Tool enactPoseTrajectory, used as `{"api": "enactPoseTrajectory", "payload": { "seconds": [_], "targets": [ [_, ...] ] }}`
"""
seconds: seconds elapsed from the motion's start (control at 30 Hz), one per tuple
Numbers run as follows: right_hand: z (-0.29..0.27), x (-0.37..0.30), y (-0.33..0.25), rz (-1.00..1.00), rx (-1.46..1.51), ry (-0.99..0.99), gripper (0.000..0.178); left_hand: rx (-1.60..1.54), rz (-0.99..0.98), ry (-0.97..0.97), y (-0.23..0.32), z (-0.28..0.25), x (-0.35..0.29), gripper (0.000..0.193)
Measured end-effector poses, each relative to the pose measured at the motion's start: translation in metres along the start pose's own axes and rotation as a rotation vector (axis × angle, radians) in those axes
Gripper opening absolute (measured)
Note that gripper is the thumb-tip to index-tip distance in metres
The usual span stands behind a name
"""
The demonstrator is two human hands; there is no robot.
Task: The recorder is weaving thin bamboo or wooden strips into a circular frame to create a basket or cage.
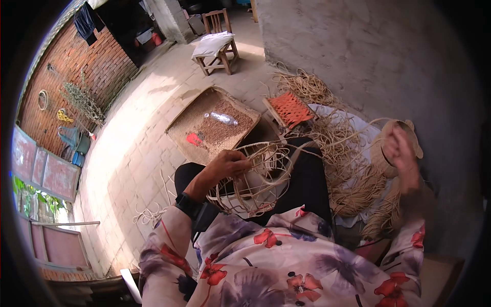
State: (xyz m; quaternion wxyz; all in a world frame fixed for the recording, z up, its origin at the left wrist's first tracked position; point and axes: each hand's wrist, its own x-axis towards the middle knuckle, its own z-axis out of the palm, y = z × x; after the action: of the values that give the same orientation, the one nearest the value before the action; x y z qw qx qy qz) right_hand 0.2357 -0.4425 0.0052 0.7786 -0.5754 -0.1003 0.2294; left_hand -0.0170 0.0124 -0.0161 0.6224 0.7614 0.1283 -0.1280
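Note:
An open, half-woven basket [289,171] of tan cord rests in my lap, its strands looping loosely over one another. My left hand [232,163] is closed on the basket's rim at its left side. Out to the right, my right hand [400,148] is raised and slightly blurred, its fingers pinched around a strand of cord [353,134]. That strand stretches from the basket up to the hand. Behind the right hand is a round tan object [379,152] like a straw hat, partly covered by it.
Coils of tan cord [358,197] lie on a white cloth [364,144] at my right. Ahead stand a woven tray [179,130] of brown pieces holding a plastic bottle [223,118], an orange-seated stool [291,110] and a wooden chair [225,61]. A grey wall [358,56] borders the right.

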Motion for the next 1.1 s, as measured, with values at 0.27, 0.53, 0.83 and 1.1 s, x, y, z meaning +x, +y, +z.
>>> {"api": "enactPoseTrajectory", "payload": {
  "seconds": [0.27,0.53,0.83,1.1],
  "targets": [
    [-0.243,-0.022,0.048,0.150,-1.357,0.555,0.037,0.228,0.082,0.050,-0.008,0.006,0.012,0.023],
    [0.101,-0.009,0.093,-0.406,-0.977,0.007,0.012,0.219,0.040,-0.085,-0.014,0.006,0.013,0.034],
    [0.263,-0.043,0.135,-0.574,-0.860,-0.493,0.033,0.272,0.400,-0.273,-0.006,0.002,0.015,0.028],
    [0.251,-0.038,0.135,-0.272,-0.835,-0.567,0.020,0.124,-0.056,-0.023,0.011,0.019,0.006,0.017]
  ]
}}
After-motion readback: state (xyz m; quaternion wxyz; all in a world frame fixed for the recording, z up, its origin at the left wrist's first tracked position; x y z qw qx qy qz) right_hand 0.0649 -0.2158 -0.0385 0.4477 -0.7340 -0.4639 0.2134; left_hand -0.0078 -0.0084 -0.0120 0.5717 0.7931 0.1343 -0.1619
